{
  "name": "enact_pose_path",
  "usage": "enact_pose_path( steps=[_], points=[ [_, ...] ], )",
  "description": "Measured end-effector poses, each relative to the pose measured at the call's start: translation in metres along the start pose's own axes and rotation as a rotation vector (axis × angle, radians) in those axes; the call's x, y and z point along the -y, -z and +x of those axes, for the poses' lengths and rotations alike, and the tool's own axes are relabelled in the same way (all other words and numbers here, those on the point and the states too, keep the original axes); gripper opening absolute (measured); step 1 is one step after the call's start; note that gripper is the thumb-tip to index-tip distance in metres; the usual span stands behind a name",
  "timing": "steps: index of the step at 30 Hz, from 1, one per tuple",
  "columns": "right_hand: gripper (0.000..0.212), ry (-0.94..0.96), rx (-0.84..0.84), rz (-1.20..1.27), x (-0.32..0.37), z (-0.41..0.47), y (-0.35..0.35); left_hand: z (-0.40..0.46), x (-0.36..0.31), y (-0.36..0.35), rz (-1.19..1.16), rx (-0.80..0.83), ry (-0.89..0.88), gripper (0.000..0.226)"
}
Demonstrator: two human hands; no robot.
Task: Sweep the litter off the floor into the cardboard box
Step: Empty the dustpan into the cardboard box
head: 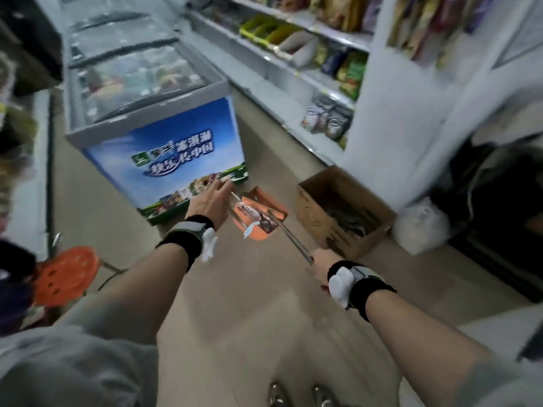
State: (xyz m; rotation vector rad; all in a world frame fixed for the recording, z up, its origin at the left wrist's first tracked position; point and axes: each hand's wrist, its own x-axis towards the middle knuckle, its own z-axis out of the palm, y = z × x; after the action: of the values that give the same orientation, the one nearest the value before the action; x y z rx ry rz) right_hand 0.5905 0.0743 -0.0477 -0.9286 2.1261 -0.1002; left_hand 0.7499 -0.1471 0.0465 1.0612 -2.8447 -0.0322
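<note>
A person stands in a shop aisle and looks down at two bare arms with black wrist bands. The right hand (318, 267) is curled round a thin metal handle (293, 240). The handle runs forward and to the left, down to an orange dustpan (264, 214). The dustpan is held up off the floor (249, 304), tipped a bit, with some litter (252, 214) lying in it: a clear wrapper and some darker bits, too blurry to name.

The left hand (210, 201) reaches to the left edge of the dustpan. Its fingers point forward and touch the clear wrapper there, but the blur hides whether they pinch it or only touch it.

The cardboard box (340, 212) sits on the floor just to the right of the dustpan, with its top open and dark stuff inside. It stands near a white shelf post. A white bag (420, 227) lies beside the box on its right.

A freezer (164, 154) with a blue picture on its end stands behind the left hand. An orange stool (63, 279) is at the far left. Two shoe tips (299, 393) show at the bottom.
</note>
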Motion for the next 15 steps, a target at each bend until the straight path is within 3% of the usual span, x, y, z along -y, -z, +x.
enact_pose_path(
  steps=[7, 15],
  points=[
    [0.037, -0.098, -0.247, 0.232, -0.033, -0.008, 0.052, 0.104, -0.072, 0.032, 0.027, -0.057, -0.339, 0.034],
    [0.033, -0.210, -0.304, 0.550, -0.097, 0.010, 0.078, 0.174, -0.178, 0.019, 0.302, 0.038, -0.646, 0.072]
  ],
)
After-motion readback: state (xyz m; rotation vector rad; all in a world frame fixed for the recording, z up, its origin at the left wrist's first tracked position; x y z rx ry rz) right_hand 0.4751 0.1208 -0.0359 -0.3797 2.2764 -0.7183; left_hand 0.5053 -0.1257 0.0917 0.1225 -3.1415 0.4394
